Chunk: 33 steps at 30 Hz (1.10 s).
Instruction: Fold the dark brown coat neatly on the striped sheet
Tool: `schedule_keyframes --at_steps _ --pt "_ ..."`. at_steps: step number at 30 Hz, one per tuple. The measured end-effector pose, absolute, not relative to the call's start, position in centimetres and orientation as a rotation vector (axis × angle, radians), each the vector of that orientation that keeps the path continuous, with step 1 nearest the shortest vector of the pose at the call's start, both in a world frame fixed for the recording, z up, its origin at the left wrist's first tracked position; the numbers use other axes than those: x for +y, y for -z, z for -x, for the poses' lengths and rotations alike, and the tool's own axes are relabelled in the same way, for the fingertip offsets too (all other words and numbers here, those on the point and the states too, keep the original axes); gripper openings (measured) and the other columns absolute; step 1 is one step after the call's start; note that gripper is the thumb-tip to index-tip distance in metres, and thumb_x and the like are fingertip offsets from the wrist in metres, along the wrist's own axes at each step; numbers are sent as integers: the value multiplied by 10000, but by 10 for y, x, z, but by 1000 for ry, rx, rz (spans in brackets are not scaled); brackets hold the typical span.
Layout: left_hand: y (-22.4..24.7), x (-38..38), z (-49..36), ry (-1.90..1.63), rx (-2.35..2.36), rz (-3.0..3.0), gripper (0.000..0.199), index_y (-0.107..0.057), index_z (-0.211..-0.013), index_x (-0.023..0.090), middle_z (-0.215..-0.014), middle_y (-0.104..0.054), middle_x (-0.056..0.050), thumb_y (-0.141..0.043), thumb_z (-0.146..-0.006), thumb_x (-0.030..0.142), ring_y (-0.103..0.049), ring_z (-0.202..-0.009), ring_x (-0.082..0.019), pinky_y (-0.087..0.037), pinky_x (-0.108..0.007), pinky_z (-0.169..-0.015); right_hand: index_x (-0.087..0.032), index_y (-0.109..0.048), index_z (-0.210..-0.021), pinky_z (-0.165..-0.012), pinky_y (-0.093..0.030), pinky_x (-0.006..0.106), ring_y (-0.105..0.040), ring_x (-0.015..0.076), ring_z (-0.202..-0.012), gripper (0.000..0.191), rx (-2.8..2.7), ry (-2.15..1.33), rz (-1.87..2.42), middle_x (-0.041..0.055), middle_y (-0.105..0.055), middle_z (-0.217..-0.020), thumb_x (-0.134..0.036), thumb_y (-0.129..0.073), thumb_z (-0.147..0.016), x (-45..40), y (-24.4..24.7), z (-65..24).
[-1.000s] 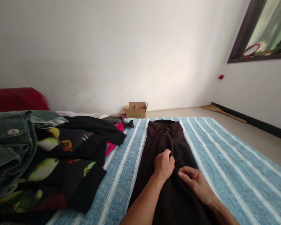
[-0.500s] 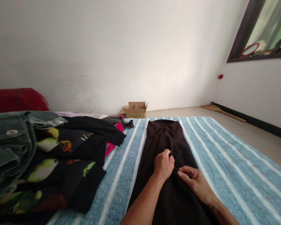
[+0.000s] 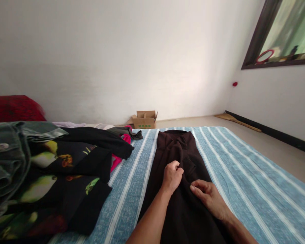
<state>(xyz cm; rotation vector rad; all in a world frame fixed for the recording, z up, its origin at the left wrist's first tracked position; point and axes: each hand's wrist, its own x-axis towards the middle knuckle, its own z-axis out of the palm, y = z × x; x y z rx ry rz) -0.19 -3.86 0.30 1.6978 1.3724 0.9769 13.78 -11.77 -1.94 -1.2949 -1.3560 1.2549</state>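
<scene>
A pair of dark brown trousers lies lengthwise on a blue and white striped bedsheet, with its waistband at the far end. My left hand is closed on a fold of the fabric near the middle. Just to its right and a little nearer, my right hand pinches the cloth between thumb and fingers. The fabric between the two hands is raised in soft creases. The near end of the trousers runs out of view under my forearms.
On the left lie a grey denim garment, a black patterned garment and other clothes in a heap. A red bundle sits behind them. Beyond the bed's far edge stands an open cardboard box. A window is at upper right.
The view has turned slightly right, so everything sits a little further left. Both hands keep their hold on the trousers, the left hand shifting slightly away from the right.
</scene>
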Motion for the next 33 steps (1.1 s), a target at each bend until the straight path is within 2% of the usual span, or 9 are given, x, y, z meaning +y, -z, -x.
schedule_keyframes --at_steps 4,8,15,23,30,33 --pt "-4 -34 13 -994 1137 -1354 115 -438 -573 196 -500 -448 52 -516 -652 227 -464 -453 -109 -326 -208 -422 -140 -594 -742 -493 -288 222 -384 93 -540 386 -1374 -1227 1323 -21 -477 -600 -522 -552 -775 -117 18 -137" --pt "-5 -31 20 -1036 940 -1058 131 -477 -588 184 -506 -470 63 -602 -590 221 -444 -423 -88 -310 -192 -383 -147 -579 -735 -454 -259 219 -354 82 -492 398 -1359 -1236 1332 -37 -439 -558 -540 -538 -779 -118 16 -136" --pt "-7 -23 29 -1174 710 -650 165 -536 -645 160 -581 -571 52 -652 -529 145 -524 -506 -84 -389 -180 -483 -162 -549 -729 -418 -271 206 -384 74 -439 408 -1338 -1252 1334 -42 -461 -516 -567 -540 -772 -117 21 -135" --pt "-4 -19 34 -1162 663 -553 155 -577 -678 158 -601 -609 35 -632 -533 156 -557 -533 -105 -432 -207 -529 -155 -547 -748 -401 -303 205 -419 78 -393 411 -1301 -1243 1391 -42 -503 -478 -566 -550 -747 -112 24 -137" --pt "-1 -17 31 -1168 674 -556 162 -563 -662 157 -583 -590 47 -651 -526 152 -554 -517 -103 -421 -203 -506 -171 -587 -801 -431 -346 236 -526 127 -458 285 -1269 -894 1739 -6 -561 -567 -446 -539 -743 -90 0 -148" --pt "-1 -16 31 -1177 677 -576 154 -547 -639 165 -578 -589 53 -658 -534 144 -553 -513 -101 -411 -197 -488 -181 -601 -765 -473 -342 258 -556 164 -537 314 -1357 -712 1875 25 -575 -593 -490 -583 -708 -68 -7 -148"
